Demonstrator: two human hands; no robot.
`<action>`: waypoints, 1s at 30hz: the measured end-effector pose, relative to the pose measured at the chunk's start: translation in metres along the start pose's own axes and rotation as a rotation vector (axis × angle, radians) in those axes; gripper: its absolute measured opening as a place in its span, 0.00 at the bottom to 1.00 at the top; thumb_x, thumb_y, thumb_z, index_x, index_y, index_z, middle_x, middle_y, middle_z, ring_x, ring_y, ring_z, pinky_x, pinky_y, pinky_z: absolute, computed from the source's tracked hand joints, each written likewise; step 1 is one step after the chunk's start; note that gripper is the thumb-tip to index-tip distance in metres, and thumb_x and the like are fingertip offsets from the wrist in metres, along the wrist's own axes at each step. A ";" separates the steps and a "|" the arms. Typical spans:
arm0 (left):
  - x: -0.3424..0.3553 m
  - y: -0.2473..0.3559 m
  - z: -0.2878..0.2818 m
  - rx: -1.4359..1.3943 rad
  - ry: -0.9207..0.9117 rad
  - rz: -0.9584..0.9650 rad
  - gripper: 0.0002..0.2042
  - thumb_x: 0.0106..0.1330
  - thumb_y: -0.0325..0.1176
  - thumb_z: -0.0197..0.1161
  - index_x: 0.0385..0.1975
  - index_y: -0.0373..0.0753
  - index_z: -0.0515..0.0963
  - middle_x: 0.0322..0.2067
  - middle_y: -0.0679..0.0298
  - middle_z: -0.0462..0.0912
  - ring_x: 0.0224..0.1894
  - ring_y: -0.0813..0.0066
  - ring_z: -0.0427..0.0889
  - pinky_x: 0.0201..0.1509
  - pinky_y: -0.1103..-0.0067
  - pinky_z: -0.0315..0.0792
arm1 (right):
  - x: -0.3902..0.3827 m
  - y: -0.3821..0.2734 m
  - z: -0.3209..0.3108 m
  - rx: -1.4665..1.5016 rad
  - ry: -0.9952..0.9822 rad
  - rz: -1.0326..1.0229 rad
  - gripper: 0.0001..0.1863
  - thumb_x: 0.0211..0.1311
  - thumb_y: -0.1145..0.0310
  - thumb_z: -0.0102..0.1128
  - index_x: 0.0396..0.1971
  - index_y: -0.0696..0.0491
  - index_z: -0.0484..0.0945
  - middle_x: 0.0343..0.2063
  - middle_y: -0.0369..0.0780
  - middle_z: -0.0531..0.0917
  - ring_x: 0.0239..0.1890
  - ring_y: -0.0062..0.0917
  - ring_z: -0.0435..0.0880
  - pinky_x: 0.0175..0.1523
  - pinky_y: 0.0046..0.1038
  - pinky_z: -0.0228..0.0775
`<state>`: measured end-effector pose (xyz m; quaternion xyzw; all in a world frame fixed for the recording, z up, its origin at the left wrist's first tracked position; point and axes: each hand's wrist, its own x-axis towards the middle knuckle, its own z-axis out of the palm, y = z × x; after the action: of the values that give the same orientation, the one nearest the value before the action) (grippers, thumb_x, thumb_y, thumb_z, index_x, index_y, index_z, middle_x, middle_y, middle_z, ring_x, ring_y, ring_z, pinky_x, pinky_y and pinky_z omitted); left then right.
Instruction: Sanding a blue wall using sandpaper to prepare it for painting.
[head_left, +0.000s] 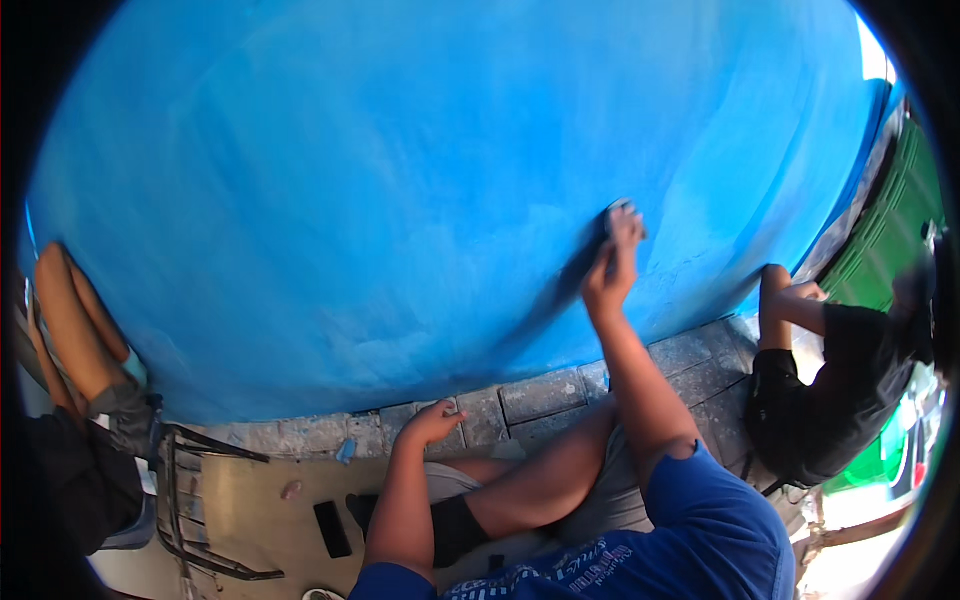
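Observation:
My right hand point(612, 278) reaches up to a blue painted wall point(400, 200). Its fingers are closed round a small dark block with a pale edge point(621, 206), pressed against the paint. Blur hides what kind of block it is. A long shadow falls on the wall to the left of that hand. Lower down, my left hand point(432, 423) hangs above the grey bricks point(540, 397) at the wall's foot. Its fingers are loosely bent and somewhat apart, and I see nothing in them.
A black phone point(332, 530) lies on the tan ground sheet beside my left forearm. A black metal frame point(180, 500) stands farther left. One person point(85, 390) sits at the left edge. Another person in black point(850, 380) sits close on the right, near a green ribbed panel point(890, 220).

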<state>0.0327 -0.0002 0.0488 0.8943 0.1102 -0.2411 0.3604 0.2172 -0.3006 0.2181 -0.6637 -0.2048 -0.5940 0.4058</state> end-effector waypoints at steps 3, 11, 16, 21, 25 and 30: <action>0.017 0.005 0.021 0.025 0.034 0.052 0.34 0.61 0.60 0.58 0.58 0.38 0.69 0.50 0.48 0.78 0.51 0.54 0.78 0.53 0.67 0.71 | -0.041 0.006 -0.019 -0.034 -0.285 -0.025 0.27 0.54 0.86 0.45 0.56 0.55 0.74 0.57 0.48 0.75 0.65 0.45 0.66 0.69 0.45 0.48; 0.038 0.020 0.045 -0.167 0.028 0.125 0.27 0.64 0.54 0.59 0.54 0.39 0.72 0.39 0.61 0.78 0.39 0.75 0.78 0.42 0.76 0.72 | -0.014 0.021 -0.020 0.035 0.003 0.084 0.24 0.57 0.86 0.43 0.55 0.61 0.72 0.57 0.50 0.74 0.66 0.45 0.64 0.71 0.44 0.44; 0.048 0.051 0.034 -0.226 -0.070 -0.010 0.25 0.64 0.53 0.59 0.52 0.40 0.73 0.39 0.62 0.79 0.37 0.75 0.78 0.41 0.76 0.71 | -0.045 0.025 -0.026 0.062 -0.338 -0.010 0.28 0.51 0.86 0.46 0.56 0.57 0.73 0.57 0.50 0.73 0.65 0.44 0.66 0.70 0.47 0.46; 0.058 0.006 0.056 -0.200 0.078 -0.034 0.22 0.64 0.52 0.60 0.46 0.40 0.77 0.36 0.62 0.80 0.36 0.76 0.78 0.38 0.76 0.71 | -0.004 0.032 -0.024 0.030 0.037 0.135 0.30 0.51 0.86 0.45 0.58 0.56 0.71 0.60 0.52 0.70 0.67 0.50 0.60 0.70 0.47 0.42; 0.060 0.040 0.061 -0.178 0.005 0.023 0.24 0.62 0.53 0.61 0.47 0.39 0.76 0.37 0.58 0.82 0.37 0.66 0.80 0.41 0.72 0.73 | -0.056 0.014 -0.021 0.033 -0.312 0.026 0.31 0.50 0.85 0.48 0.58 0.55 0.72 0.60 0.52 0.69 0.67 0.47 0.61 0.70 0.48 0.41; 0.064 0.064 0.070 0.086 0.054 0.125 0.28 0.62 0.56 0.58 0.51 0.37 0.74 0.44 0.50 0.81 0.45 0.55 0.81 0.48 0.67 0.73 | -0.012 0.030 -0.022 -0.009 -0.096 0.041 0.29 0.52 0.84 0.47 0.57 0.56 0.72 0.60 0.52 0.70 0.67 0.47 0.60 0.70 0.48 0.40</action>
<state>0.0868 -0.0937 0.0105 0.9203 0.0534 -0.1984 0.3329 0.2239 -0.3333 0.1971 -0.6975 -0.2077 -0.5538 0.4044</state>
